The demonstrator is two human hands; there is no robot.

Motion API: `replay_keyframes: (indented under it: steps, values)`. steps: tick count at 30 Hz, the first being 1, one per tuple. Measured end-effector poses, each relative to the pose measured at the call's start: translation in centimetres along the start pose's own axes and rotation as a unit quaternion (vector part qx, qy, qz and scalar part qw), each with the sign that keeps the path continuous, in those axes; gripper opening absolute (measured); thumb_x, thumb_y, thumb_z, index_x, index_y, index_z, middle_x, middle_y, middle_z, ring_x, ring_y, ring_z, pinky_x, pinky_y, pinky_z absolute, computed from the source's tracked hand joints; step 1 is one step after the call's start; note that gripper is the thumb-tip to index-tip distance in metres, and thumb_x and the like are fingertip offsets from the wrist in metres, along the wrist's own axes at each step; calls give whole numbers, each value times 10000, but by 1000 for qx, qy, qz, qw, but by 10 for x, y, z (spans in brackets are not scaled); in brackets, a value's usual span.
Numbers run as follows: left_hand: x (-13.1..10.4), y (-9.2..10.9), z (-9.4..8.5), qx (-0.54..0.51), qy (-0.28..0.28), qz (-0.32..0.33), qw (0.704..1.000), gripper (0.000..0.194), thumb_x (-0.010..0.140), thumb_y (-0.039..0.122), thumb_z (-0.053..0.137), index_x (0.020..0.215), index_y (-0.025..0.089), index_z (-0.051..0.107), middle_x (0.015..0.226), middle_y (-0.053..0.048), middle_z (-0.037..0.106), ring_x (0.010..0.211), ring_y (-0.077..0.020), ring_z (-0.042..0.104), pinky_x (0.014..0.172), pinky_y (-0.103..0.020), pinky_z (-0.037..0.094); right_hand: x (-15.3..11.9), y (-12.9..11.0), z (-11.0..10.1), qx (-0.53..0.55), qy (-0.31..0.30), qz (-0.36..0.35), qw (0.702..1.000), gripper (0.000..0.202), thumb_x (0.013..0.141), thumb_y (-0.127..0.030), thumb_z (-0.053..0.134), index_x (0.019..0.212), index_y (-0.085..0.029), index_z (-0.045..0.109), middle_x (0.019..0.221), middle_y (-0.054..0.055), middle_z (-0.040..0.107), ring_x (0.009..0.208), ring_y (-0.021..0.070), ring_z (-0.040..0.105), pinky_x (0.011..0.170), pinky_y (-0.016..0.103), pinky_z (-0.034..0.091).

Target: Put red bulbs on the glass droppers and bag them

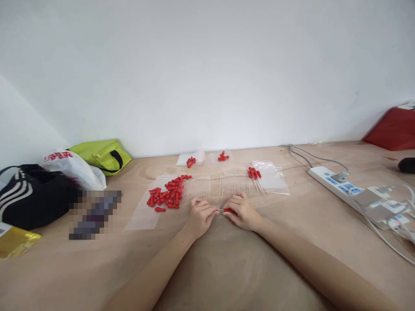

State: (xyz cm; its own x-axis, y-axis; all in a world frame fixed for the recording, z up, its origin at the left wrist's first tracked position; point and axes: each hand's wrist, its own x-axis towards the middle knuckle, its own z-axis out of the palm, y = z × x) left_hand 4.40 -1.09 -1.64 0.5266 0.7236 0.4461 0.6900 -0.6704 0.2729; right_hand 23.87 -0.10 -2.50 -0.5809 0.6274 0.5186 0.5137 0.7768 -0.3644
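Note:
My left hand (201,216) pinches a thin clear glass dropper tube (221,211) that lies level between my hands. My right hand (244,211) is closed on a red rubber bulb (229,210), which meets the tube's right end; how far the tube sits inside it is hidden by my fingers. Beyond my hands lie two rows of glass tubes, a left row (197,188) and a right row (234,184). A heap of loose red bulbs (167,193) is left of them. Several droppers with red bulbs (256,177) lie together at the right.
Clear plastic bags (275,181) lie under the droppers and the heap. Two small bulb groups (191,162) are near the wall. A white power strip (337,185) with cables is at right. A black bag (35,194), white bag (71,168) and green pouch (100,155) stand left.

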Motion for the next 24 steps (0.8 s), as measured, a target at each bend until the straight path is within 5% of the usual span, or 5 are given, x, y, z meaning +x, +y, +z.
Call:
replay_keyframes:
  steps: [7,12,16,20,24]
  values:
    - [4,3,-3,-41,18,-32,998,232,870,290,437,787,210,638,679,14,676,661,-135,567,777,-340,261,3,0,-2,112,27,69,991,152,809,-328,511,782,-193,576,758,36,622,760,156,547,755,335,353]
    - [9,7,-3,-81,22,-100,991,249,864,325,434,793,218,647,617,23,648,625,-134,561,766,-337,267,6,-5,7,409,99,230,878,277,684,-423,636,830,-212,531,757,6,612,712,138,569,680,292,434]
    - [9,10,-5,-84,-5,-113,990,247,864,328,428,819,235,652,684,18,675,675,-148,568,792,-357,262,10,-12,12,504,102,237,825,268,667,-429,644,748,-210,512,731,-3,613,732,134,573,716,290,440]
    - [8,10,-6,-68,3,-117,991,211,845,346,460,946,247,616,952,-7,671,902,-185,553,844,-378,246,17,4,-2,460,156,270,831,289,681,-458,598,802,-203,534,727,4,610,699,137,563,678,280,432]
    - [7,7,-2,-50,-13,-125,991,169,813,316,520,931,238,611,958,-11,658,933,-191,538,842,-379,257,20,47,-38,224,220,335,889,363,732,-445,496,957,-171,572,681,10,585,610,139,515,587,261,385]
